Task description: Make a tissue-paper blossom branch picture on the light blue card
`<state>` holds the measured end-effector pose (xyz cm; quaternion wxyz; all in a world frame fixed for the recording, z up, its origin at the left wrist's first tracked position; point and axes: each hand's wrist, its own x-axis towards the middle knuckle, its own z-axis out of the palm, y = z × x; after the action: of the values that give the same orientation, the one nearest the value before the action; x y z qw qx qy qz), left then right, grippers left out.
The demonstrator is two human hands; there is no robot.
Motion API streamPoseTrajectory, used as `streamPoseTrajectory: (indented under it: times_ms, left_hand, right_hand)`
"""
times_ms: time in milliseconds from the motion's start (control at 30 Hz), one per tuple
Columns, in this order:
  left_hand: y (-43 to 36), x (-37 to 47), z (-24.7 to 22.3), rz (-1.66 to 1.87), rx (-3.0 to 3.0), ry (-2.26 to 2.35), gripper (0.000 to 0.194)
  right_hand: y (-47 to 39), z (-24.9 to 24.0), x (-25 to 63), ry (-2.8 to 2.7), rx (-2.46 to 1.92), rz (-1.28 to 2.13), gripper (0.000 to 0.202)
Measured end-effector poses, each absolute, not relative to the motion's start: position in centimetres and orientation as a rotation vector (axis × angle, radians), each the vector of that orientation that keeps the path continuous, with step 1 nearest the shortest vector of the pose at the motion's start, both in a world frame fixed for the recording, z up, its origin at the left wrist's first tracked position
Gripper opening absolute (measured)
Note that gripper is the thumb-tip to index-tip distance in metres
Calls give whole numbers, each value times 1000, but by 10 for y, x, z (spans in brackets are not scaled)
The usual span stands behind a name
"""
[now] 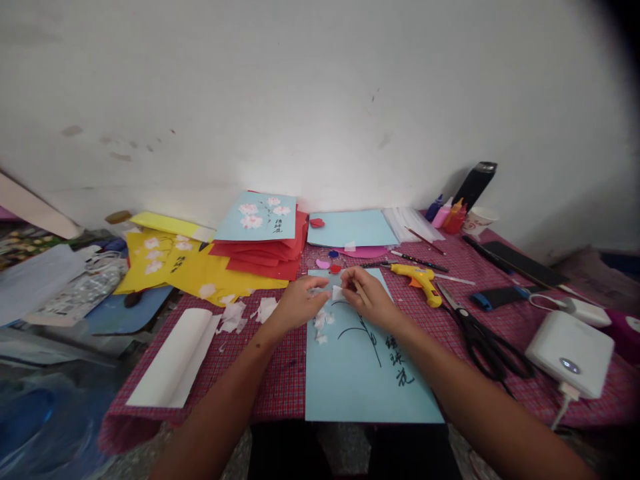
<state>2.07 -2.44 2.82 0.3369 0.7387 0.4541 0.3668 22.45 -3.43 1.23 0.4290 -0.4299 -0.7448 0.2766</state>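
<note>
"What are your fingers doing?"

"My left hand [305,303] has thumb and fingers slightly apart. My right hand [370,299] is curled beside a small white scrap [337,293]; I can't tell if it's pinched."

"Where's the scrap?"

"Between my hands, above the blue sheet [350,393]. Torn white bits [321,323] lie near the sheet's left edge."

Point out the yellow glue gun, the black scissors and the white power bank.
Glue gun [419,277]: head view, on its body.
Scissors [475,326]: head view, near the pivot.
Power bank [575,347]: head view, top face.
</note>
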Motion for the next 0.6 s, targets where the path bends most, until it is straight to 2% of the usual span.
streamPoseTrajectory:
  times_ms: [267, 467, 600]
  left_hand:
    - [-32, 26, 35, 971, 1852, 1079, 23]
    - [-22, 30, 24, 1126, 1299, 980, 24]
    - [-18, 30, 21, 1171, 1185, 959, 28]
  right_hand:
    - [-46, 25, 216, -1715, -934, 826, 11]
    - [-42, 21, 217, -1483, -907, 899, 30]
    - [-42, 22, 217, -1394, -915, 939, 37]
